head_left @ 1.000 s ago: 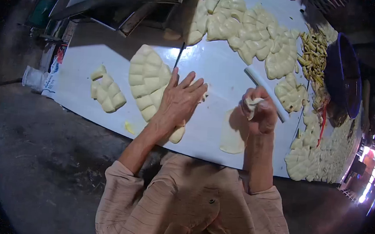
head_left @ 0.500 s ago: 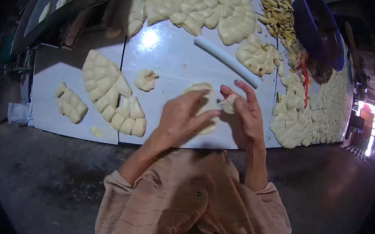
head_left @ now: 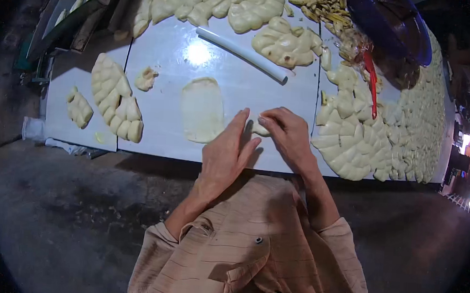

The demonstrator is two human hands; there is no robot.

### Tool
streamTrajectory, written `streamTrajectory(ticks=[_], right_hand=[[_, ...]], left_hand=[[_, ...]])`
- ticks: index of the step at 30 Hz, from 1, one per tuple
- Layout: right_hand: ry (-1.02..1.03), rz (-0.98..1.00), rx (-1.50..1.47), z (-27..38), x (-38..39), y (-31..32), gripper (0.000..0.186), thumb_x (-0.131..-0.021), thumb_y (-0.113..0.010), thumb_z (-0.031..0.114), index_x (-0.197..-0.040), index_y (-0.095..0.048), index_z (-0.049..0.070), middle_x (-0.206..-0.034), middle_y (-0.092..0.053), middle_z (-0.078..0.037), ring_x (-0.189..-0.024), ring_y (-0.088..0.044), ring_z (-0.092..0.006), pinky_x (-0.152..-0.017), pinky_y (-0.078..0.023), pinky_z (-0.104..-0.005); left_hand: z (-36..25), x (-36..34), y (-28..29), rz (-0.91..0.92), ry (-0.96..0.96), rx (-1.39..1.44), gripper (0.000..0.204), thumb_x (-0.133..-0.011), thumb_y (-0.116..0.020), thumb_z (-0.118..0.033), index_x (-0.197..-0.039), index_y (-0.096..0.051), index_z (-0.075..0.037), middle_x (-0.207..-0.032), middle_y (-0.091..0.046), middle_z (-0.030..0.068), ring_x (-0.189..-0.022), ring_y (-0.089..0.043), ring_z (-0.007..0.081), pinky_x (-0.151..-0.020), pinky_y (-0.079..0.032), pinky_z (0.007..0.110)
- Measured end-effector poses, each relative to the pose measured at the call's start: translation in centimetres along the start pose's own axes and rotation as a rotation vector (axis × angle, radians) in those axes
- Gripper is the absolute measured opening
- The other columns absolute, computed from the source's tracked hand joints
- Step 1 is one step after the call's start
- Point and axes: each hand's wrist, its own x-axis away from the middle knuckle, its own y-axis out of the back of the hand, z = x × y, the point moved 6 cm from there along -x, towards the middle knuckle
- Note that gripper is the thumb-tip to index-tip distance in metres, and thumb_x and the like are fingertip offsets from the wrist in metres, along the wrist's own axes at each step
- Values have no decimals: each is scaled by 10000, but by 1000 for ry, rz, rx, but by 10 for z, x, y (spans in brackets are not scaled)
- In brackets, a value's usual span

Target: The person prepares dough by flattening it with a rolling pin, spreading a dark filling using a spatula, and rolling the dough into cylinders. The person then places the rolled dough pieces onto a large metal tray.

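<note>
A small piece of pale dough is pinched in the fingers of my right hand, low over the white tabletop. My left hand is beside it, fingers straight and thumb apart, holding nothing I can see. Just left of that hand lies a flat, rolled-out oblong of dough. A white rolling pin, a smooth pipe, rests slantwise farther back. To the left are a torn lump of dough, a curved cluster of dough pieces and a smaller cluster.
Dough pieces cover the back of the table; a spotted dough cluster lies nearer. More dough spreads rightward, beside a red plastic-looking strip. Yellow-brown strips sit near a dark blue basin. A tray stands at the back left.
My right hand has lowered its dough piece toward the table and turned over. The left hand has left the flat dough, which now lies uncovered. The view has shifted rightward.
</note>
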Motion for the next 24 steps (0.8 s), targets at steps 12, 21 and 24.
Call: streamTrajectory(ticks=[12, 21, 24], right_hand=[[95, 137, -88, -2, -14, 19, 246, -952, -652, 203, -1032, -723, -18, -897, -685, -136, -840, -673, -247, -759, -522, -349], [217, 96, 281, 11, -13, 10, 276, -944, -646, 227, -1129, -719, 35, -1110, -670, -162, -932, -642, -346, -803, -521, -411], [385, -20, 286, 11, -3, 22, 648, -981, -555, 475, -1442, -487, 26, -1363, -588, -193, -1242, -562, -387, -1051, -410, -509]], left_hand=[[-19, 19, -26, -12, -241, -301, 407, -905, -711, -215, -1266, -632, -45, -1302, -633, 124, -1133, -619, 311, -937, -460, 435], [-15, 5, -32, -13, -303, -293, 399, -901, -718, -214, -1257, -633, -55, -1266, -650, 86, -1137, -616, 257, -905, -448, 416], [-6, 0, -50, 44, -302, -425, 559, -889, -702, -294, -1362, -558, -32, -1431, -552, 130, -1325, -498, 277, -1012, -394, 501]])
